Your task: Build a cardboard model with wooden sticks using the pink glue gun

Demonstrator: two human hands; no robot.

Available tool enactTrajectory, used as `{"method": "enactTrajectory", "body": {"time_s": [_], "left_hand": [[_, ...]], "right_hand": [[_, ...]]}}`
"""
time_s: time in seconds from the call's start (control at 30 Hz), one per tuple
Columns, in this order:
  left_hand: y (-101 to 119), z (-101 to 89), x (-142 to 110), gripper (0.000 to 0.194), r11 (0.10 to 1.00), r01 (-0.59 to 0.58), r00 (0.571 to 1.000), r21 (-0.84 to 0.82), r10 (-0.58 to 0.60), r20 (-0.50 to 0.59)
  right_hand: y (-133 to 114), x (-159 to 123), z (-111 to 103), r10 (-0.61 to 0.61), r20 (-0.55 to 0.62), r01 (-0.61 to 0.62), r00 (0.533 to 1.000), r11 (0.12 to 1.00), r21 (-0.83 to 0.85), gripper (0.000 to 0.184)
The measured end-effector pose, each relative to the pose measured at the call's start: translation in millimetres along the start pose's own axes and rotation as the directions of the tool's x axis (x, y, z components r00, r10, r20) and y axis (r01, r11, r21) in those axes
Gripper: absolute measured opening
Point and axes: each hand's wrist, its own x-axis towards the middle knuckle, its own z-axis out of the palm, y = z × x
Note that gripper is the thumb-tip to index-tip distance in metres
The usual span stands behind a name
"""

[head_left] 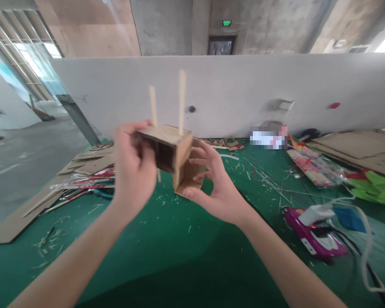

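My left hand (133, 167) is closed round the left end of a small cardboard box (184, 149), held above the table and slightly blurred by motion. The box's near side is hollow and dark. Two pale wooden sticks (182, 98) stand up from its top, and a stick end shows below. Behind and under its right end is an open cardboard piece (182, 184) with a folded wall; whether it is joined to the box I cannot tell. My right hand (213, 184) is beside that piece, fingers curved and spread, thumb apart, with nothing plainly gripped.
A green table (167, 248) carries scattered scraps. Cardboard strips (22, 214) and packaged tools lie left. On the right are a purple power strip (317, 235) with cables, thin metal rods (269, 179), a plastic-wrapped pack (314, 167) and cardboard sheets (362, 145). A white partition (115, 90) stands behind.
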Motion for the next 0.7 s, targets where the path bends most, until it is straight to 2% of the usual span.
{"method": "enactTrajectory", "body": {"time_s": [0.07,0.17,0.23,0.27,0.37,0.4,0.47,0.5,0.53,0.6,0.63,0.7], "left_hand": [[11,19.4,-15,0.022,0.997,0.000,1.000,-0.080,0.002,0.019],[8,32.0,-26,0.022,0.995,0.020,0.990,-0.096,-0.007,0.140],[0,28.6,-23,0.029,0.999,0.010,0.972,-0.042,0.000,0.236],[-4,24.4,-20,0.033,0.999,-0.027,0.968,0.019,0.021,0.250],[-22,8.8,-5,0.040,0.949,-0.163,0.981,0.271,0.126,0.149],[-31,4.4,0,0.042,0.933,-0.162,0.985,0.320,0.131,0.115],[-56,-0.6,5,0.056,0.954,-0.081,0.985,0.287,0.033,0.167],[-70,-1.0,6,0.064,0.979,0.003,0.964,0.205,-0.057,0.260],[-85,0.0,5,0.071,0.989,0.120,0.915,0.092,-0.146,0.375],[-111,6.0,-1,0.089,0.927,0.359,0.806,-0.104,-0.252,0.535],[-121,10.5,-4,0.100,0.885,0.433,0.753,-0.169,-0.252,0.608],[-132,20.9,-10,0.109,0.819,0.523,0.688,-0.237,-0.241,0.685]], "right_hand": [[-4,1,0,-0.014,-0.054,0.013,0.998,1.000,-0.014,0.090],[9,0,-2,0.030,-0.113,-0.027,0.993,0.999,0.024,0.093],[28,-2,-3,0.081,-0.113,-0.068,0.990,0.991,0.118,0.101],[39,-3,-3,0.112,-0.118,-0.088,0.987,0.978,0.188,0.105],[70,-7,-2,0.230,-0.177,-0.139,0.957,0.899,0.415,0.112],[78,-8,-2,0.271,-0.189,-0.155,0.944,0.869,0.470,0.110],[89,-10,-3,0.336,-0.195,-0.185,0.921,0.821,0.539,0.099],[92,-10,-4,0.356,-0.194,-0.197,0.914,0.808,0.555,0.092],[95,-11,-5,0.366,-0.184,-0.209,0.912,0.802,0.560,0.086],[98,-12,-8,0.363,-0.141,-0.232,0.921,0.803,0.549,0.079],[100,-12,-9,0.356,-0.113,-0.243,0.928,0.805,0.542,0.077],[103,-13,-10,0.349,-0.060,-0.264,0.935,0.801,0.538,0.076]]}}
